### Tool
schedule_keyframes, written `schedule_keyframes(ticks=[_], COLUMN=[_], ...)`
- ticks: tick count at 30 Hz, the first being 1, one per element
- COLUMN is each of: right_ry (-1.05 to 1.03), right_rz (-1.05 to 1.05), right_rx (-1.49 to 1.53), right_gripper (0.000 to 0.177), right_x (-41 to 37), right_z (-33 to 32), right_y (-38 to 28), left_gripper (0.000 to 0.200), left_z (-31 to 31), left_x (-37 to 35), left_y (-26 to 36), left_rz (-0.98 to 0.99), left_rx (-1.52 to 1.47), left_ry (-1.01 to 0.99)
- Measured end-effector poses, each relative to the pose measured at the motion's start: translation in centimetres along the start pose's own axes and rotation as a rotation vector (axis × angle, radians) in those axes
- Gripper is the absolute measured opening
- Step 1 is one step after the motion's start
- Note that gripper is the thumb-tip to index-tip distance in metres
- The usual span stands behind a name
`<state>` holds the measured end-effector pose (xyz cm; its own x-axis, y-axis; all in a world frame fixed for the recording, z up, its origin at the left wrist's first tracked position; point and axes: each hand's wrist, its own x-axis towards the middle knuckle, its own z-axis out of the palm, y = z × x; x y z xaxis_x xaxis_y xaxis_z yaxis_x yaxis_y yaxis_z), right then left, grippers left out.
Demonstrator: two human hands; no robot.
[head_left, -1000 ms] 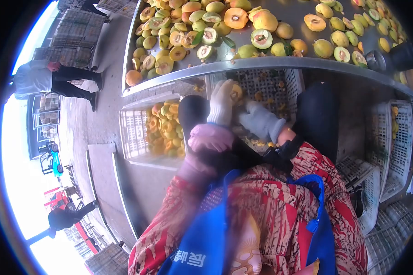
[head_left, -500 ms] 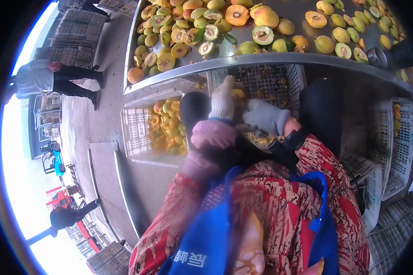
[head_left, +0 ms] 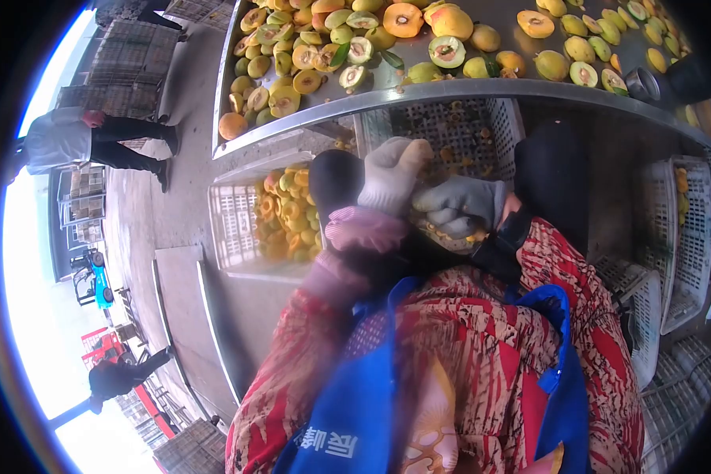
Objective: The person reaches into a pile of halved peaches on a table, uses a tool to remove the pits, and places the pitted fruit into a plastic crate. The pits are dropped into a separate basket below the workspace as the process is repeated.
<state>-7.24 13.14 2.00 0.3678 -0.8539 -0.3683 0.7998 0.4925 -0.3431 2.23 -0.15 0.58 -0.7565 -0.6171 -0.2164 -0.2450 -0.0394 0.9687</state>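
Note:
My left hand [head_left: 393,174], in a whitish knit glove, is closed with its fingers curled, in front of my lap. Close beside it on the right, my right hand [head_left: 460,207] wears a grey-coated glove, fingers also bent inward. Whatever either hand grips is hidden by the gloves. Beneath and beyond them lies a plastic crate [head_left: 509,130] with scraps and bits of fruit in it. Above the crate, a metal table [head_left: 415,93] carries many yellow-green, peach-like fruits [head_left: 448,52], some whole and some cut open to show the stone or hollow.
A white crate [head_left: 233,229] full of halved orange-yellow fruit stands left of my knee. More crates [head_left: 679,292] are at the right. A metal cup [head_left: 642,84] sits near the table's right edge. Two people [head_left: 63,138] are off to the left, near stacked crates and a blue forklift [head_left: 101,284].
My left hand has turned and its fingers have curled toward the right hand. The right hand has rotated, showing its bent fingers. The view has shifted slightly.

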Motion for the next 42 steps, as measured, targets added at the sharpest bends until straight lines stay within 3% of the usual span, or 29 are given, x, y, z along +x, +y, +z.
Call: schedule_keyframes(ticks=[1,2,4,5,7,10,12,13,15,16,17,19,20,21,23,25,26,27,28,30,32,34,35,36,37,38,39,40,42], right_ry=[0.004,0.023,0.039,-0.016,-0.079,0.011,-0.663,-0.671,-1.18,-1.196,-1.202,0.439,0.652,0.648,0.882,0.827,0.835,0.839,0.843,0.856,0.867,0.878,0.798,0.71,0.71,0.698,0.683,0.685,0.721], right_rz=[0.002,0.034,0.061,0.062,0.062,0.044,-0.023,-0.008,-0.24,-0.367,-0.356,-0.142,-0.062,-0.067,-0.267,-0.312,-0.449,-0.59,-0.594,-0.3,-0.361,-0.427,-0.472,-0.509,-0.51,-0.505,-0.498,-0.497,-0.737], right_rx=[0.006,0.039,0.071,0.074,0.073,0.041,0.286,0.262,0.255,0.178,0.171,-0.431,-1.009,-1.015,-1.057,-0.916,-1.031,-1.144,-1.145,-1.214,-1.238,-1.252,-1.014,-0.781,-0.782,-0.644,-0.504,-0.501,-0.562], right_gripper=[0.017,0.019,0.02,0.02,0.02,0.017,0.013,0.013,0.029,0.039,0.039,0.045,0.044,0.044,0.042,0.039,0.032,0.026,0.026,0.037,0.035,0.033,0.03,0.028,0.028,0.024,0.021,0.021,0.022], right_x=[0.0,0.0,0.1,0.0,-0.1,0.5,3.2,4.0,5.4,5.0,3.7,1.6,2.2,3.1,5.2,5.6,5.6,5.5,5.1,4.0,3.8,3.8,4.0,4.1,3.7,3.2,2.9,3.0,3.2], right_z=[0.0,-0.1,-0.3,-0.4,-0.6,-2.4,-7.3,-6.9,-5.5,-3.6,-2.2,-0.4,-0.4,-1.7,-5.0,-4.2,-3.9,-3.6,-2.6,-0.9,-1.2,-1.6,-2.0,-2.2,-1.1,0.0,0.8,0.6,0.2], right_y=[0.3,0.5,0.6,0.7,0.6,1.3,3.1,2.7,2.6,1.6,0.9,0.7,0.8,2.0,4.1,3.3,2.9,2.4,1.6,0.2,0.4,0.8,1.0,1.2,0.6,-0.1,-0.5,-0.4,-0.5], left_gripper=[0.039,0.039,0.042,0.042,0.041,0.04,0.04,0.04,0.041,0.041,0.041,0.038,0.033,0.029,0.027,0.027,0.028,0.03,0.031,0.033,0.035,0.035,0.035,0.036,0.038,0.04,0.04,0.04,0.036], left_z=[0.1,0.0,-0.2,-0.3,-0.4,1.2,1.6,1.3,-0.1,-1.9,-3.8,-8.1,-11.8,-14.4,-15.0,-14.1,-12.5,-10.5,-8.8,-6.7,-6.1,-5.8,-5.9,-5.8,-5.6,-5.4,-5.3,-5.2,-4.9], left_x=[-0.3,-0.2,0.3,0.4,0.6,0.0,0.2,0.7,1.1,0.7,0.4,-0.4,0.4,1.8,3.5,5.6,7.0,8.3,9.7,13.2,15.5,16.0,16.0,15.0,13.9,12.7,11.8,10.8,8.3], left_y=[-0.4,-0.6,0.6,0.4,0.6,2.0,2.3,2.3,2.9,4.0,5.3,8.0,6.1,4.0,5.2,6.3,6.7,7.8,8.6,7.0,5.4,5.2,5.1,6.1,7.1,7.9,7.6,7.1,6.8], left_rz=[0.171,0.166,-0.2,-0.199,-0.173,-0.292,-0.335,-0.363,-0.369,-0.174,0.013,0.032,0.213,0.393,0.302,0.203,0.201,0.165,0.13,0.083,0.036,0.079,0.083,0.118,0.152,0.054,0.055,0.029,-0.006], left_rx=[0.064,0.062,-0.05,-0.051,-0.376,-0.637,-0.828,-0.996,-1.17,-0.771,-0.361,0.119,0.735,1.355,1.279,1.054,0.907,0.995,1.082,1.176,1.267,1.239,1.242,1.153,1.062,0.85,0.852,0.694,0.277], left_ry=[-0.083,-0.084,-0.141,-0.136,-0.2,-0.098,-0.027,-0.075,-0.124,0.089,0.292,0.474,0.648,0.792,0.719,0.529,0.425,0.34,0.253,0.166,0.076,0.151,0.147,0.149,0.153,0.141,0.136,0.132,0.069])
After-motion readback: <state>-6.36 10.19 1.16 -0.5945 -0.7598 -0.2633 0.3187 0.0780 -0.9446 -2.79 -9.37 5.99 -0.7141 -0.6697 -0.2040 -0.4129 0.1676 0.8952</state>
